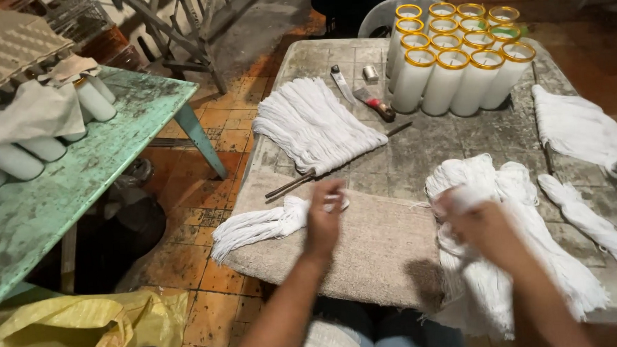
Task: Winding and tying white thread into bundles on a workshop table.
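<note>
Blurred near the lens, the right hand [485,225] grips a bundle of white wicks [509,255] on the desk [417,156], while the left hand [324,217] pinches a smaller wick bundle [256,226] lying on the beige mat [379,246], glass candles [455,52] standing beyond.

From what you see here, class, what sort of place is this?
Probably a small candle-making workshop: tall white glass candles with gold rims stand clustered on the grey stone worktable, bundles of white cotton wick strings lie spread across it, and the floor is worn orange tile.
</note>
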